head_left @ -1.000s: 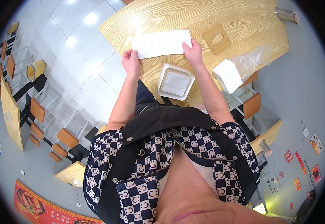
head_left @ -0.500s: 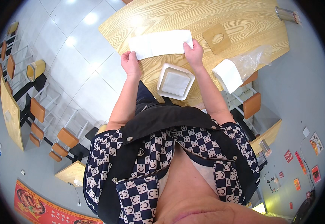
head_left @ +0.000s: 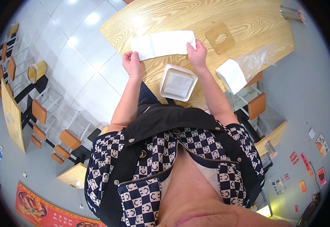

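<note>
A long white paper napkin (head_left: 163, 44) lies spread on the wooden table (head_left: 195, 19). My left hand (head_left: 132, 64) pinches its near left corner and my right hand (head_left: 198, 54) pinches its near right corner. Just in front of me, between my forearms, a square white napkin holder (head_left: 177, 82) with a folded napkin inside sits at the table's near edge.
A square wooden coaster (head_left: 220, 38) lies beyond my right hand. A stack of white napkins (head_left: 232, 75) in torn clear plastic (head_left: 257, 60) sits at the right edge. A metal container (head_left: 291, 13) stands far right. Orange chairs (head_left: 40, 111) and other tables stand on the left.
Both hands and the napkin have stayed almost still; the napkin looks slightly more stretched out between the hands.
</note>
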`<state>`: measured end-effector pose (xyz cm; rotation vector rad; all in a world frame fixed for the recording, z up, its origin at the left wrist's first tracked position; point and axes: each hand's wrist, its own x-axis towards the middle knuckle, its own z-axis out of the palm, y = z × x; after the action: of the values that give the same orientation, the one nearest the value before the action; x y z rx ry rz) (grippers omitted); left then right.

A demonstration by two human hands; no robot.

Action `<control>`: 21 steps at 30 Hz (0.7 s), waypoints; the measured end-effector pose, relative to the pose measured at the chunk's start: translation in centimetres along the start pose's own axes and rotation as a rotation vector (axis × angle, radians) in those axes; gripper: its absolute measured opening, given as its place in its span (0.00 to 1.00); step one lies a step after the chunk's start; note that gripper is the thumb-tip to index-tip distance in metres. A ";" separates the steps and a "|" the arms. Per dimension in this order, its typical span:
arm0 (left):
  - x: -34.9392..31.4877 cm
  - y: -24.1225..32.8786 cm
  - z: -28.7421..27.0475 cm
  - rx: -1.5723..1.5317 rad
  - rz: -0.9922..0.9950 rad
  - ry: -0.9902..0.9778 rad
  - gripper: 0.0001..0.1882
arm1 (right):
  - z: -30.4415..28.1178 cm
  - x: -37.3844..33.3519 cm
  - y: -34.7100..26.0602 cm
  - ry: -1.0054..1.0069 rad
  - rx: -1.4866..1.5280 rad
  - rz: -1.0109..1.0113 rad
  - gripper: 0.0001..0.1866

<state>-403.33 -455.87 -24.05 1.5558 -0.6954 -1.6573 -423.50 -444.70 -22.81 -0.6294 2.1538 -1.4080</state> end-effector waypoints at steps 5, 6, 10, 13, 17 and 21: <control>-0.2 -0.3 0.2 0.016 0.089 -0.100 0.05 | -0.2 -0.1 -0.5 -0.007 -0.028 0.030 0.09; -0.5 -0.3 0.5 0.016 0.122 -0.131 0.05 | -0.1 -0.2 -0.5 -0.005 -0.021 0.030 0.09; -1.2 0.0 1.8 0.114 0.216 -0.322 0.04 | -0.2 -0.3 -0.7 -0.015 0.008 0.054 0.09; -1.8 0.4 3.3 0.270 0.264 -0.469 0.05 | -0.1 -0.2 -0.6 -0.024 0.010 0.039 0.09; -2.4 1.8 5.5 0.640 0.371 -0.634 0.11 | -0.3 -0.2 -0.8 -0.010 -0.031 0.024 0.09; -2.0 1.5 6.2 0.887 0.580 -0.659 0.13 | -0.1 -0.2 -0.8 -0.007 -0.025 0.013 0.10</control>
<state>-409.27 -455.75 -20.92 1.0802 -2.2189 -1.4374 -423.28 -444.82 -21.99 -0.6271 2.1695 -1.3716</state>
